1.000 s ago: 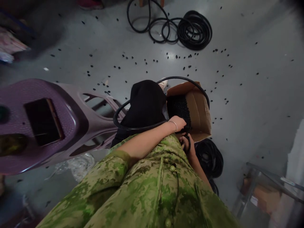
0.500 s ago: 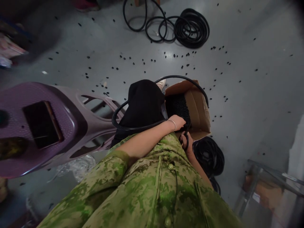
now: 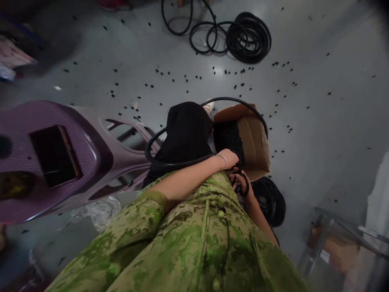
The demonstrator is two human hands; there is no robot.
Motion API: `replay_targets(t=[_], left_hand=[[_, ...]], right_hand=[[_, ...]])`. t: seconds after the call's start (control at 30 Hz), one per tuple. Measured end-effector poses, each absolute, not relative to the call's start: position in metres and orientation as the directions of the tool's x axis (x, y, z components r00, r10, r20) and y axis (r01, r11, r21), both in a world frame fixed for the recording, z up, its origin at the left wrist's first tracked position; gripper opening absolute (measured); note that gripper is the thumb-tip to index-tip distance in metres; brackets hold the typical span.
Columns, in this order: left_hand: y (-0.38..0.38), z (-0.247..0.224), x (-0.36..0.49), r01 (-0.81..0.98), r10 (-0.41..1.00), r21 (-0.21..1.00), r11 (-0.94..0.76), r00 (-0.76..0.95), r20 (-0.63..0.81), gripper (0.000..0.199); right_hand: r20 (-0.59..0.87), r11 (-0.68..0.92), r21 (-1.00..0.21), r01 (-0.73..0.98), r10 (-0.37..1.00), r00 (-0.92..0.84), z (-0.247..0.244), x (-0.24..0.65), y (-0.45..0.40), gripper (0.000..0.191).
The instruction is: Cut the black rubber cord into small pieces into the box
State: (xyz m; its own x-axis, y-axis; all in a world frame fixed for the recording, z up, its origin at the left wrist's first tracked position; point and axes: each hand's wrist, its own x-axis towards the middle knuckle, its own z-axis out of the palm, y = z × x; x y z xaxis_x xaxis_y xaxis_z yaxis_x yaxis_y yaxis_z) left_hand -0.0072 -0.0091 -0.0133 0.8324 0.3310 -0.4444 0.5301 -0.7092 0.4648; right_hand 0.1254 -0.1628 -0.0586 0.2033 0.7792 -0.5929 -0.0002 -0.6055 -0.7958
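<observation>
My left hand, with a thin bracelet at the wrist, is closed over the near side of an open cardboard box. A black ribbed hose runs across my thigh and goes under this wrist; the hand appears closed on it, though the gripped part is hidden. Close beside it, at the box's near edge, my right hand has its fingers in the looped black handle of what look like scissors. Their blades are mostly hidden between the hands. Many small black pieces fill the box's bottom.
A coil of black hose lies on the floor ahead, another coil right of the box. Small black pieces are scattered around. At left a purple stool bears a phone. A metal frame stands lower right.
My right hand has shifted slightly, and its fingers and the black handle loop look more spread. My left hand stays nearly in place. The whole view has shifted a little.
</observation>
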Motion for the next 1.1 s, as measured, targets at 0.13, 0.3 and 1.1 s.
replay_targets(t=[0.13, 0.3, 1.1], left_hand=[[-0.008, -0.015, -0.007, 0.536, 0.335, 0.468, -0.703, 0.829, -0.448, 0.022], [-0.007, -0.017, -0.007, 0.557, 0.362, 0.474, -0.682, 0.820, -0.443, 0.022], [-0.005, -0.015, -0.008, 0.627, 0.441, 0.438, -0.644, 0.772, -0.458, 0.027]], right_hand=[[-0.545, -0.569, -0.821, 0.046, 0.805, 0.233, -0.070, 0.122, -0.167, 0.030], [-0.467, -0.501, -0.862, 0.077, 0.844, 0.263, -0.083, 0.118, -0.170, 0.024], [-0.391, -0.505, -0.836, 0.216, 0.823, 0.413, -0.088, 0.103, -0.168, 0.026]])
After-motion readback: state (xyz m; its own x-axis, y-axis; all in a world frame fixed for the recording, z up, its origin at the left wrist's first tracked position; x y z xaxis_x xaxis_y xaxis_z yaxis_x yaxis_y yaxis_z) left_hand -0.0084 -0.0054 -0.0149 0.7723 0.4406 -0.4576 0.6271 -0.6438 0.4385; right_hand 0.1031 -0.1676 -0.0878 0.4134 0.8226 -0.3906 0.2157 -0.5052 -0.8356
